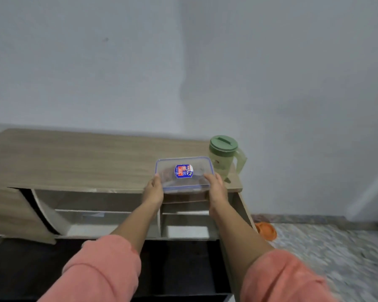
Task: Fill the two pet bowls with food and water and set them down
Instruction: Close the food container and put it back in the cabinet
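A clear plastic food container (pixel 183 174) with a blue-edged lid and a blue-and-red sticker sits at the right front of a low wooden cabinet top (pixel 79 162). Dark food shows faintly through the lid. My left hand (pixel 154 190) grips its left side and my right hand (pixel 215 188) grips its right side. Just behind and to the right stands a green lidded water pitcher (pixel 225 156) with its handle facing right. An orange pet bowl (pixel 266 231) lies on the floor to the right of the cabinet, partly hidden by my right forearm.
The cabinet has open shelves (pixel 109 216) below its top. A grey wall (pixel 183 62) stands right behind it. Speckled floor (pixel 336 253) spreads to the right, and a dark surface (pixel 31 269) lies at the lower left.
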A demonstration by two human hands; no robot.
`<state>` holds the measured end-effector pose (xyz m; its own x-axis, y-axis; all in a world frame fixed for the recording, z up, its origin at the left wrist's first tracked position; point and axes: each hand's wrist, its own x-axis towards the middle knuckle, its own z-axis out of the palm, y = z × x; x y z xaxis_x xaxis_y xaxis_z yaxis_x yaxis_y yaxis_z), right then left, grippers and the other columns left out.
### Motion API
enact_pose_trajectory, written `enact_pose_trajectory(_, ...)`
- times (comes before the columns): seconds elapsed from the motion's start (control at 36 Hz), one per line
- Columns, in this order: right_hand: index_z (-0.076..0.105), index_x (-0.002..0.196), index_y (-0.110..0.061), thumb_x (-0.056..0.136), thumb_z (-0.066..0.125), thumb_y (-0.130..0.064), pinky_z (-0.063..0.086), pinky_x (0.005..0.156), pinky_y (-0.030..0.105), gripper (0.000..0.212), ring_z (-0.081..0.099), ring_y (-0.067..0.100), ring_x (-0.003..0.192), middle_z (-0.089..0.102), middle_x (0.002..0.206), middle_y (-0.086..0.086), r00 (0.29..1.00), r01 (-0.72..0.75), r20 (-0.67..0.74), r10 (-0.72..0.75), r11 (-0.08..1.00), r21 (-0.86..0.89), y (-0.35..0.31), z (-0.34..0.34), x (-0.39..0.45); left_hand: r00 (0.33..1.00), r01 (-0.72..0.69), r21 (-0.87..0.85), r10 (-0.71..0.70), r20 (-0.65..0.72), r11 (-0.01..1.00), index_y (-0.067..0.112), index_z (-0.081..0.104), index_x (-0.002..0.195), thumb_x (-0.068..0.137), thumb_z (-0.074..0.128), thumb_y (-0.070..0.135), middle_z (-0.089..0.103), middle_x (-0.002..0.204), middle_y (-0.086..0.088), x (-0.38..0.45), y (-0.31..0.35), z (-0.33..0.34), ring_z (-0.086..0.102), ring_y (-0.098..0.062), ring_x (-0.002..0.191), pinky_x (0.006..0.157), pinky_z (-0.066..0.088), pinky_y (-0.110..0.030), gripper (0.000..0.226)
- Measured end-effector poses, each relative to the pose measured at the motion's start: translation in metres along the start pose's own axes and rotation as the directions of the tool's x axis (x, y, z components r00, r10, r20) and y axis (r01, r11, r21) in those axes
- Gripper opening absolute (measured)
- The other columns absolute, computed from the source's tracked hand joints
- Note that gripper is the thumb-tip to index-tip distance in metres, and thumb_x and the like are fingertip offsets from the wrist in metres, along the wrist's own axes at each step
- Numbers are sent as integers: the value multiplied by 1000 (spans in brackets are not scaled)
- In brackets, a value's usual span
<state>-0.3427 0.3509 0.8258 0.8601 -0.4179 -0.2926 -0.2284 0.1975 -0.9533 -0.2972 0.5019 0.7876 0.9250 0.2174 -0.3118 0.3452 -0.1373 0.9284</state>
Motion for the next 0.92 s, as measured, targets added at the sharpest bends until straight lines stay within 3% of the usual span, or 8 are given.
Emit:
enact_pose_trajectory(0.22, 52, 132, -26, 87, 60, -31, 48, 92, 37, 46, 57, 21, 108, 59, 123, 3, 996, -32, -81, 36, 998, 45, 62, -30, -21, 999, 4, 31, -6, 52, 1000, 16, 49, 136, 101, 22, 49, 55, 133, -14, -26, -54, 20, 53, -33, 120, 105, 42, -45, 56)
enact_pose_trajectory(0.33, 50, 130, -26, 91, 57, -29, 45, 63, 23, 40, 58, 9, 87, 59, 105, -3, 994, -6, -111, 18, 994, 105, 110, -41, -17, 996, -17, 38, 14, 83, 999, 13, 47, 138, 102, 21, 44, 55, 131, -13, -26, -97, 33, 51, -30, 121, 99, 39, -39, 54)
enact_pose_trajectory(0.39, 49, 132, -26, 91, 57, -31, 46, 59, 23, 42, 60, 10, 89, 59, 105, -2, 992, -8, -127, 22, 993, 114, 139, -45, -11, 995, -14, 46, 10, 98, 999, 12, 49, 134, 102, 21, 45, 59, 118, -11, -21, -125, 41, 55, -27, 108, 89, 43, -39, 54)
enact_pose_trajectory(0.47, 45, 137, -28, 92, 56, -34, 52, 65, 26, 47, 61, 16, 97, 59, 116, 2, 989, -4, -149, 21, 993, 115, 182, -49, 6, 995, 3, 31, -6, 100, 1000, 13, 49, 130, 101, 22, 46, 59, 115, -11, -8, -161, 55, 56, -29, 105, 91, 45, -41, 52)
enact_pose_trajectory(0.58, 47, 136, -28, 90, 56, -34, 54, 87, 38, 48, 61, 23, 105, 59, 120, 4, 986, 3, -166, 17, 992, 124, 226, -53, 33, 996, 12, 15, -14, 91, 1000, 14, 48, 130, 100, 23, 44, 57, 122, -13, 19, -196, 74, 54, -30, 111, 96, 42, -39, 49)
enact_pose_trajectory(0.64, 48, 135, -26, 90, 56, -34, 52, 84, 35, 46, 60, 22, 104, 59, 119, 4, 986, 34, -164, -12, 991, 127, 243, -55, 50, 995, -16, -49, 21, 100, 999, 13, 49, 129, 98, 25, 44, 58, 124, -14, 39, -211, 86, 55, -31, 113, 103, 43, -45, 49)
enact_pose_trajectory(0.78, 46, 137, -25, 90, 56, -33, 47, 79, 29, 49, 57, 16, 95, 57, 121, 2, 983, 126, -152, -103, 980, 154, 276, -55, 92, 989, -112, -103, 121, 85, 988, 12, 54, 118, 89, 26, 46, 62, 114, -18, 78, -243, 107, 60, -34, 103, 97, 49, -51, 52)
enact_pose_trajectory(0.92, 45, 136, -23, 85, 58, -36, 49, 96, 39, 54, 59, 22, 104, 59, 123, 6, 961, 249, -150, -230, 961, 122, 293, -50, 127, 958, -269, -109, 278, 75, 957, 3, 54, 121, 90, 27, 45, 59, 120, -21, 91, -253, 117, 55, -37, 111, 98, 43, -42, 59)
